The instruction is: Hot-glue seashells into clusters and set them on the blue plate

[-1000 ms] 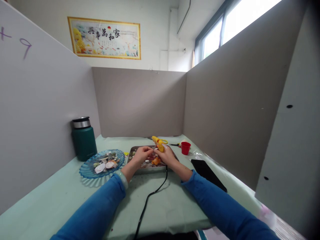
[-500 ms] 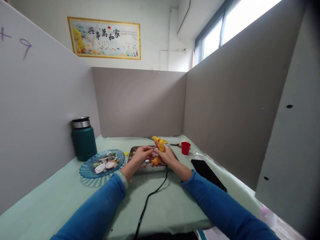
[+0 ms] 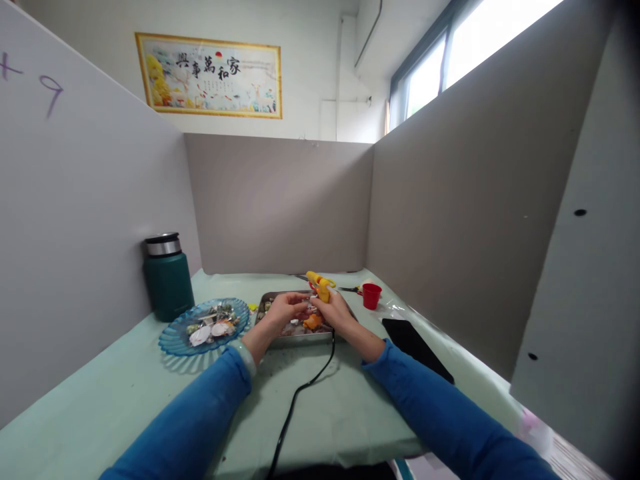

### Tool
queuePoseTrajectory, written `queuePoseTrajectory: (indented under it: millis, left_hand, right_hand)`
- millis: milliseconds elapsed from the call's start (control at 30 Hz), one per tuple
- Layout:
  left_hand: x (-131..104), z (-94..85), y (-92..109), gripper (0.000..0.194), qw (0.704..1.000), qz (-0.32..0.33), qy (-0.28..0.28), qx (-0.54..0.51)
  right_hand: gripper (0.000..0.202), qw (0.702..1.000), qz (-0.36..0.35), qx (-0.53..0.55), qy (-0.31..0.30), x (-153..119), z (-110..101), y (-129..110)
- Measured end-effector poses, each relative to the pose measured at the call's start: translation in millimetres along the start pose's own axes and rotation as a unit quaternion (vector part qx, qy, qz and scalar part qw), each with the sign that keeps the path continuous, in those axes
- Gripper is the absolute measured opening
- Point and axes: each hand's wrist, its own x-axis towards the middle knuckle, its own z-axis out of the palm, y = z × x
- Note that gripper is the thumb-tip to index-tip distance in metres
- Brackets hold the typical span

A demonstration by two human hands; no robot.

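My right hand (image 3: pixel 336 312) is wrapped round the handle of a yellow hot glue gun (image 3: pixel 320 283), which is raised over a metal tray (image 3: pixel 300 341). A black cord (image 3: pixel 305 387) runs from near this hand down to the table's front edge. Just left of it, my left hand (image 3: pixel 284 309) has its fingers pinched above the tray; whatever they hold is too small to make out. Inside the tray lie an orange piece (image 3: pixel 313 322) and several small whitish and reddish bits, partly hidden by my hands.
A blue glass plate (image 3: pixel 170 340) with small decorative pieces stands at left, before a green bottle (image 3: pixel 169 280). At right are a red cup (image 3: pixel 371 297), scissors (image 3: pixel 350 289) and a black phone-like slab (image 3: pixel 415 348). Grey partitions (image 3: pixel 280 207) enclose the table.
My left fingers have shifted slightly, a little apart from the right hand. The glue gun has tilted very slightly; otherwise things stay in place.
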Motion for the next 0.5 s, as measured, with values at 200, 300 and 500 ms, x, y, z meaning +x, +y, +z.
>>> queuePoseTrajectory:
  millis: [200, 300, 500]
  left_hand:
    - [1.3, -1.7, -2.0, 0.025, 1.0, 0.008, 0.002, -0.004]
    - [2.2, -3.9, -4.0, 0.029, 1.0, 0.017, -0.002, 0.0]
    - [1.3, -5.0, -3.3, 0.034, 1.0, 0.024, -0.005, 0.019]
  right_hand:
    - [0.031, 0.999, 0.032, 0.009, 0.001, -0.3, 1.1, -2.8]
    - [0.033, 0.999, 0.024, 0.02, -0.006, 1.0, 1.4, -0.2]
    - [0.035, 1.0, -0.011, 0.018, -0.016, 2.0, 1.2, 3.6]
